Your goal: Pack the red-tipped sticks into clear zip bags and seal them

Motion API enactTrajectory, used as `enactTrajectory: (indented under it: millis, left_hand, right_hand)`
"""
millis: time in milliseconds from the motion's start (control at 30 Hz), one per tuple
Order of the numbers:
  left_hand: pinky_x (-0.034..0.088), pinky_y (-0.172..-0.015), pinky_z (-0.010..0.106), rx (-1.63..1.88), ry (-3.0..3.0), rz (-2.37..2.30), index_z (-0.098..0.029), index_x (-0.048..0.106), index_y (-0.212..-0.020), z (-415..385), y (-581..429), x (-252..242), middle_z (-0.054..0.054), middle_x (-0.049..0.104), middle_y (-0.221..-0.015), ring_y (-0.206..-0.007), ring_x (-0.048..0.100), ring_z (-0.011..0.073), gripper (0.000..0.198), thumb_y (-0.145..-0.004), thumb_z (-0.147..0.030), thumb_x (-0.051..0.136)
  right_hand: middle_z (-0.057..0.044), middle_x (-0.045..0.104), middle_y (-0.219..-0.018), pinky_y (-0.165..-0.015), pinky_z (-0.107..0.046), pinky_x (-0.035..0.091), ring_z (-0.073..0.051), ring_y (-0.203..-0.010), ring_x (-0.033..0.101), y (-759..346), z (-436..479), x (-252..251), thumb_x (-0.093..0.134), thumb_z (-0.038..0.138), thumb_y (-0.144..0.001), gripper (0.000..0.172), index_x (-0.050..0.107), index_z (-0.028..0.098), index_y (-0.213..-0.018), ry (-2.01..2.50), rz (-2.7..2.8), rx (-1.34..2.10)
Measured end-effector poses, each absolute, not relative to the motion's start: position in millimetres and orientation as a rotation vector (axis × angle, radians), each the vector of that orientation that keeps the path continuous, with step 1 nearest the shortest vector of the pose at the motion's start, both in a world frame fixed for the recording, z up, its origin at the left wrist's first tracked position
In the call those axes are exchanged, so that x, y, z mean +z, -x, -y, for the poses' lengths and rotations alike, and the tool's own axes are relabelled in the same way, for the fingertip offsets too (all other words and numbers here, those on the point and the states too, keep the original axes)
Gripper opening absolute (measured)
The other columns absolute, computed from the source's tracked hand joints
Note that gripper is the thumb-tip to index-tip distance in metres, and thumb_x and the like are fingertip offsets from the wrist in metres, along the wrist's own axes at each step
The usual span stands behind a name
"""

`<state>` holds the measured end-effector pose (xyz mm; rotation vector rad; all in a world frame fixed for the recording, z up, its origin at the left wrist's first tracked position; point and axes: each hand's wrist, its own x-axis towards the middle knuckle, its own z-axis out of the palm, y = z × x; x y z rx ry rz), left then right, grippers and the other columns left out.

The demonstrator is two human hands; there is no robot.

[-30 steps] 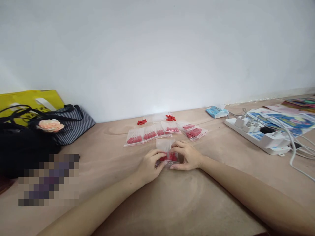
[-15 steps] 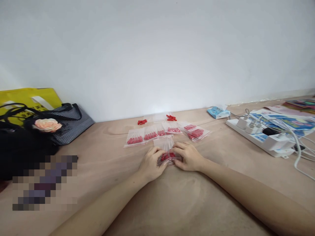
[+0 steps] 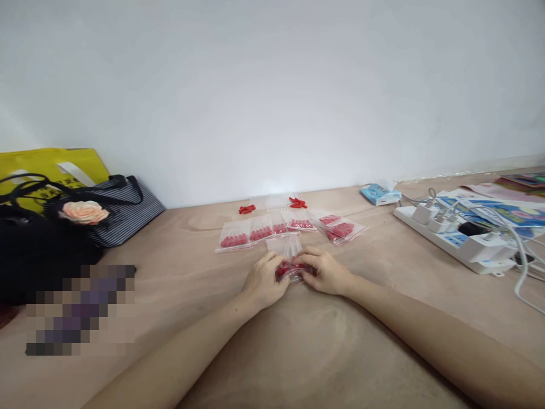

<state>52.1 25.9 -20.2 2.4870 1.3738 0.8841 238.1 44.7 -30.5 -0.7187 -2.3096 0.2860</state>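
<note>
Both hands hold one clear zip bag (image 3: 284, 245) flat on the table, its opening edge towards me. My left hand (image 3: 268, 279) pinches the bag's left side, and my right hand (image 3: 326, 271) grips the right side. Between the fingers, small red stick-like pieces (image 3: 281, 271) show in part; the fingers hide the rest. Just beyond lies a row of similar bags with red pieces (image 3: 234, 241) inside, some overlapping at the right (image 3: 340, 230). Farther back are two loose piles of red pieces, a left pile (image 3: 247, 209) and a right pile (image 3: 297, 203), beside more clear bags (image 3: 272, 201).
At the right stand a white power strip (image 3: 451, 241) with plugs and cables, a blue tissue pack (image 3: 380, 194) and printed sheets (image 3: 502, 210). A striped bag (image 3: 128, 218), a yellow bag (image 3: 85, 162) and a black bag with a flower (image 3: 84, 212) occupy the left. A pixelated object (image 3: 80, 309) lies nearer.
My fingers have drawn slightly closer together on the bag, covering more of the red pieces. The whole view has shifted a little; the other things lie as before.
</note>
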Motion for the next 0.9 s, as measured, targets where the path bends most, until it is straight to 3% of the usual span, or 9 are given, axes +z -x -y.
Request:
enactTrajectory:
  millis: [133,333,433,600,900]
  left_hand:
    - [0.043,-0.061,0.026,0.913,-2.488,-1.394,-0.018,0.058,-0.091,-23.5,-51.7,-19.5,0.002,0.053,-0.078,-0.071,0.054,0.0165,0.028,-0.065,-0.007,0.054]
    - [0.046,-0.064,0.026,0.969,-2.434,-1.36,-0.018,0.057,-0.092,-24.4,-51.4,-20.7,0.003,0.054,-0.082,-0.071,0.056,0.0156,0.023,-0.07,-0.011,0.054]
    - [0.047,-0.063,0.026,0.968,-2.424,-1.364,-0.018,0.057,-0.093,-24.4,-51.5,-21.5,0.003,0.054,-0.082,-0.07,0.056,0.0154,0.025,-0.069,-0.011,0.055]
    - [0.047,-0.062,0.025,0.98,-2.388,-1.356,-0.019,0.056,-0.093,-24.1,-50.6,-22.0,0.002,0.054,-0.084,-0.069,0.056,0.0138,0.027,-0.068,-0.009,0.055]
    - [0.046,-0.058,0.025,1.011,-2.399,-1.416,-0.017,0.058,-0.092,-23.2,-50.4,-21.8,0.001,0.051,-0.079,-0.059,0.05,0.0116,0.022,-0.071,-0.009,0.054]
  right_hand:
    - [-0.006,0.061,-0.093,-0.074,-0.03,0.045,-0.018,-0.085,0.056,-235.7,-41.7,-30.7,0.048,0.006,-0.067,0.032,0.058,0.018,-0.095,0.775,2.301,0.181]
    - [-0.004,0.062,-0.081,-0.068,-0.03,0.042,-0.017,-0.074,0.055,-230.8,-40.5,-31.3,0.052,0.012,-0.072,0.022,0.058,0.018,-0.093,0.884,2.194,0.139]
    - [-0.004,0.061,-0.082,-0.062,-0.026,0.041,-0.015,-0.07,0.054,-227.0,-39.6,-31.5,0.055,0.018,-0.074,0.015,0.059,0.018,-0.089,0.961,2.13,0.185]
    - [-0.003,0.061,-0.083,-0.067,-0.028,0.037,-0.015,-0.074,0.054,-225.9,-40.3,-29.1,0.058,0.031,-0.076,0.015,0.061,0.02,-0.086,0.963,2.188,0.191]
    - [-0.003,0.062,-0.084,-0.071,-0.033,0.029,-0.019,-0.081,0.051,-226.3,-33.4,-21.4,0.056,0.016,-0.067,0.017,0.062,0.02,-0.082,1.071,2.272,-0.047]
